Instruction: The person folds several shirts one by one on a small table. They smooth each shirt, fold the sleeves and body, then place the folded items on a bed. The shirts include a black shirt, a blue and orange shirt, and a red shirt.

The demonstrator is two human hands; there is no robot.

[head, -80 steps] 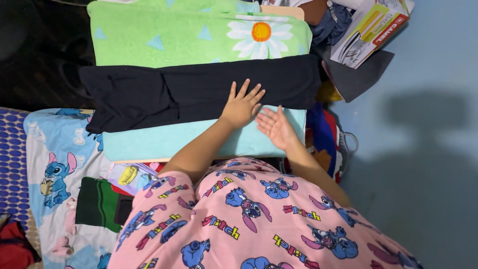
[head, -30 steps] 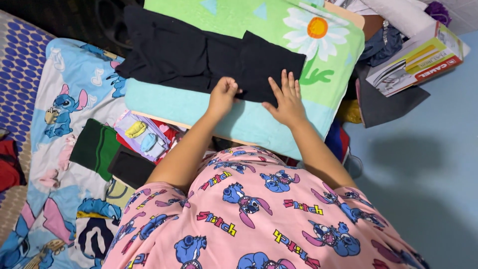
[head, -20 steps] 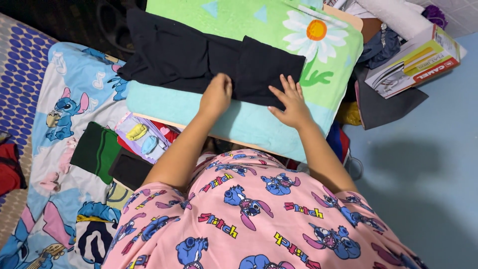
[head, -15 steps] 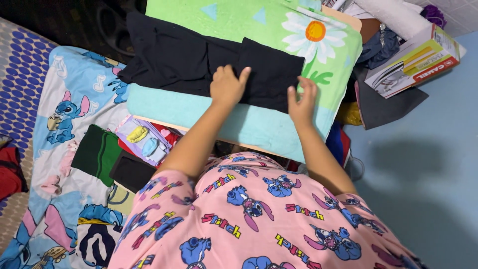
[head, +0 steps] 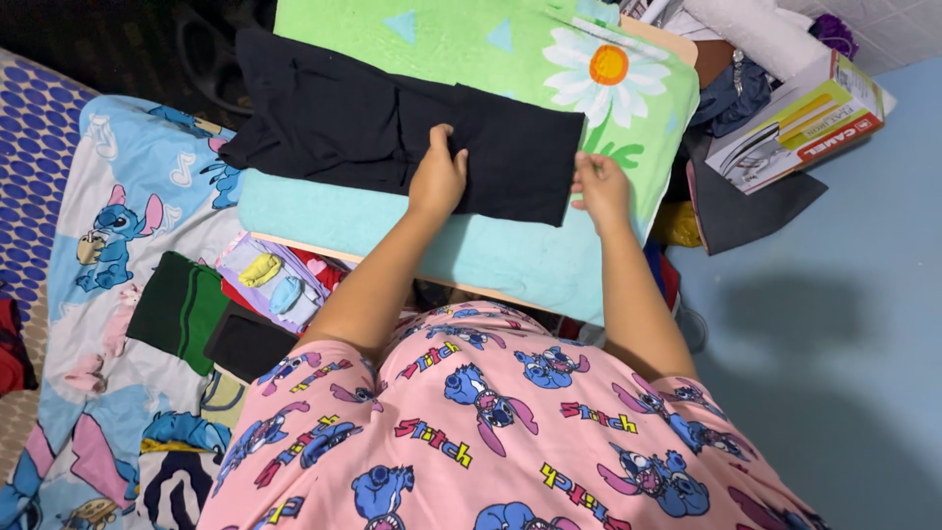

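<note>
**Both hands on a black garment laid across the towel-covered board**

The board is wrapped in a towel, green with a daisy at the far side and pale teal at the near side, and it sits tilted across the view. Its near wooden edge shows just under the teal strip. To the left the board gives way to a cartoon-printed sheet with a folded green cloth and a small purple packet tucked close against the edge, so that side is crowded. To the right, beyond the board's corner, lie a dark cloth and a cardboard box, and past them open blue floor with plenty of room.

The black garment stretches across the board from its left end to just short of the daisy's stem, its right end squared off.

The left hand rests on the garment near its near edge, fingers curled and pressed into the fabric, thumb pointing up; it seems to pinch a fold, though I cannot see how much cloth is gathered. The right hand sits at the garment's right end, fingers closed narrowly on the edge of the fabric. The squared-off end of the garment lies between the two hands.
</note>
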